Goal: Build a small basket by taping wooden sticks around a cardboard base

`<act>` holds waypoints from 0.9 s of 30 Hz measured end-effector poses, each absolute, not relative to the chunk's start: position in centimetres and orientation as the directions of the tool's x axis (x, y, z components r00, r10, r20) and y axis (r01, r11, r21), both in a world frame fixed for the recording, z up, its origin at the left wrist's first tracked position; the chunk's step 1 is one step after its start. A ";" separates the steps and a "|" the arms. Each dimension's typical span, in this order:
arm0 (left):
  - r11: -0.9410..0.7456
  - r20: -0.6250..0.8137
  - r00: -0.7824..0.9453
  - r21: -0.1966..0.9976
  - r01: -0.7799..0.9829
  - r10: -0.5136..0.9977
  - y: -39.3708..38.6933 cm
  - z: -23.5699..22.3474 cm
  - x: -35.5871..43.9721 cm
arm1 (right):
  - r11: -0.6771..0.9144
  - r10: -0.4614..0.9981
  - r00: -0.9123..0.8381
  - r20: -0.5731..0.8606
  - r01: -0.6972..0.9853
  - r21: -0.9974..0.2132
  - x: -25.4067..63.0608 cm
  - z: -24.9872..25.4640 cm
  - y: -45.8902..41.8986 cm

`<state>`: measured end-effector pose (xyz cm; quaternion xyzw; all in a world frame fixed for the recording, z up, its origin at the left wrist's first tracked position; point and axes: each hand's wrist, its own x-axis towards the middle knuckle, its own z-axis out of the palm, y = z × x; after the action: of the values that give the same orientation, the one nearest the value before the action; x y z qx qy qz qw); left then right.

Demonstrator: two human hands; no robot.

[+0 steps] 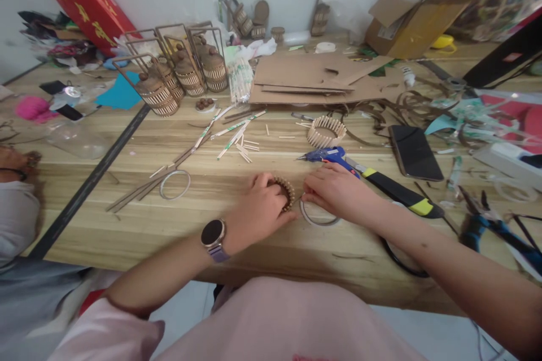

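My left hand (266, 203), with a watch on its wrist, has its fingers curled over a small round brown ring edged with short sticks (288, 192), pressed to the table. Close by on the right, my right hand (332, 187) has its fingertips pinched together; whatever they hold is hidden. Below those fingers lies a white tape-like ring (318, 222), partly covered by the hand. A blue glue gun (324, 154) rests just beyond my right hand. Farther back stands a pale ring of upright sticks (326, 132).
Loose cut sticks (243, 144), brown strips (146, 187) and another white ring (175, 185) lie to the left. A utility knife (400, 192), phone (415, 152) and pliers (486, 220) are at right. Handled miniature baskets (190, 76) and cardboard (296, 73) stand behind. Another person's arm (17, 197) rests far left.
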<state>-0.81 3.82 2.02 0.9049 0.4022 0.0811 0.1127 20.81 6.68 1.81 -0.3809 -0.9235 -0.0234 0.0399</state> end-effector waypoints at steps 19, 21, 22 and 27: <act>-0.706 0.039 0.709 0.148 0.692 0.704 2.8 2.2 -0.7 | 0.787 0.580 -0.788 0.205 0.607 0.107 19.8 1.1 5.4; -0.689 0.042 0.691 0.131 0.712 0.722 2.7 2.5 -0.6 | 0.789 0.573 -0.789 0.221 0.604 0.110 19.9 1.1 5.2; -0.675 0.049 0.675 0.123 0.728 0.737 2.6 2.7 -0.4 | 0.787 0.576 -0.786 0.225 0.608 0.106 19.9 1.1 5.1; -0.644 0.106 0.636 0.072 0.762 0.764 2.6 2.5 0.8 | 0.777 0.594 -0.771 0.228 0.623 0.084 19.9 1.1 5.1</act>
<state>0.80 2.58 2.51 0.9044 0.4219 0.0633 0.0102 19.89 5.12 1.05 -0.3245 -0.9379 -0.0775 0.0948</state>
